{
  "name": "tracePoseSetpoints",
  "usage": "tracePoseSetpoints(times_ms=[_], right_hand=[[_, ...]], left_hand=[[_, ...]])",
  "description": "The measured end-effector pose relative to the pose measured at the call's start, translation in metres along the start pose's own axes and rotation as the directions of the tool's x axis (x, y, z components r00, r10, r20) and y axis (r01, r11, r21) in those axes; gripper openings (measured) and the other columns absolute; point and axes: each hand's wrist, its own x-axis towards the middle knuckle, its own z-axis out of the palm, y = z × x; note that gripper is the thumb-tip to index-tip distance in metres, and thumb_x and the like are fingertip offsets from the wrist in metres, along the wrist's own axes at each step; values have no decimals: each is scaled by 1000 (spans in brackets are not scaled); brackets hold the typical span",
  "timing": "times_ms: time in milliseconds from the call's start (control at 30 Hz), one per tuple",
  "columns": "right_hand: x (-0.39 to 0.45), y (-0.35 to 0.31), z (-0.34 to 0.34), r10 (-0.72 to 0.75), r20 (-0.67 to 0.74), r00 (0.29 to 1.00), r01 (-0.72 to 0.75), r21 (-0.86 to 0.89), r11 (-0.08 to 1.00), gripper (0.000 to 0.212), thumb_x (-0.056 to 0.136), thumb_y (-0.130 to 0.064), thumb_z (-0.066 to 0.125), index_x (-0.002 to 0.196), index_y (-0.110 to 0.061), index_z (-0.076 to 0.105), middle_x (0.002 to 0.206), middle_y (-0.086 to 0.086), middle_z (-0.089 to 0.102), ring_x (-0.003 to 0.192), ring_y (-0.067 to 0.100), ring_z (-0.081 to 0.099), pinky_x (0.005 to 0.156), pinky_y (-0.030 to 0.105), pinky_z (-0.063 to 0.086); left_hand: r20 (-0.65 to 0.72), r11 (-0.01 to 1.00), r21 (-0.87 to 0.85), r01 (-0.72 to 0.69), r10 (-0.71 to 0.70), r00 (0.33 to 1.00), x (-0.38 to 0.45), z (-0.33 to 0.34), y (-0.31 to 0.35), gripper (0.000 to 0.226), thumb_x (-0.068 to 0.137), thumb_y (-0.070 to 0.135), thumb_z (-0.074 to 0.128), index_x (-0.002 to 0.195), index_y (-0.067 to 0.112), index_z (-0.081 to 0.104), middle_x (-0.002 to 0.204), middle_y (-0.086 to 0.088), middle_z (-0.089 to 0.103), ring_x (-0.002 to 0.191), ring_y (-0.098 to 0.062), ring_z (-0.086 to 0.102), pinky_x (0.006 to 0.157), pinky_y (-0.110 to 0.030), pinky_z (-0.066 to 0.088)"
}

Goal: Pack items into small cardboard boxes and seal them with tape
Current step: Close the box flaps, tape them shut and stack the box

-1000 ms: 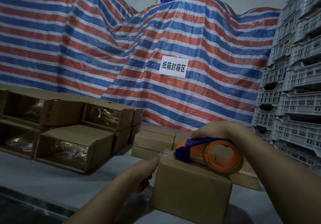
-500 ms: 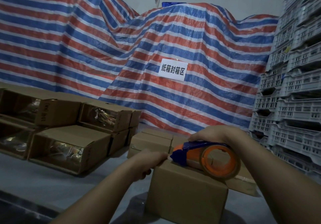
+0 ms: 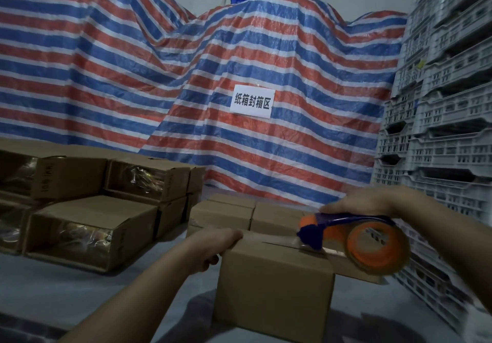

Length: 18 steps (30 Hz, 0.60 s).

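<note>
Box: a small brown cardboard box (image 3: 274, 286) sits on the grey table (image 3: 80, 297), right in front of the person. Its top flaps are folded down.
Left hand: the left hand (image 3: 213, 247) holds the top left corner of the box. The fingers lie on the top and the thumb curls down the side.
Right hand: the right hand (image 3: 364, 204) grips the tape gun (image 3: 354, 239) from above, with the fingers wrapped over its blue handle.
Tape gun: it is blue and orange, with a big orange roll of clear tape. Its front end touches the top of the box near the right edge. It looks a bit blurry.
Tape: a shiny strip of clear tape (image 3: 282, 243) lies along the seam on the box top, from the tape gun toward the left hand.
Other small boxes: more closed little boxes (image 3: 221, 213) sit just behind the first box.
Bigger boxes: open boxes (image 3: 90, 231) lie on their sides in a pile on the left, with shiny wrapped things inside.
Behind: a red, white and blue striped sheet (image 3: 133, 76) covers a big heap. A white sign (image 3: 252, 101) is stuck on it.
Right side: grey plastic crates (image 3: 439, 129) are stacked high.
</note>
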Motion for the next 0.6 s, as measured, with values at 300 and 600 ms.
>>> tracePoseSetpoints(times_ms=[300,600], right_hand=[[0,61,41,-44,-40,998,54,283,958,50,91,-71,51,100,-26,70,78,-10,75,71,5,71,75,27,53],[-4,67,49,-111,-75,991,131,378,917,34,94,-60,54,82,-29,62,64,-13,65,55,0,60,70,27,45]], left_hand=[[-8,991,131,-18,19,1000,-10,0,8,40,98,53,45,98,16,60,80,-2,48,63,-13,39,55,-24,30],[-13,376,891,-254,580,815,-38,31,57,43,97,51,50,133,27,47,121,-1,58,108,-17,57,88,-32,51]])
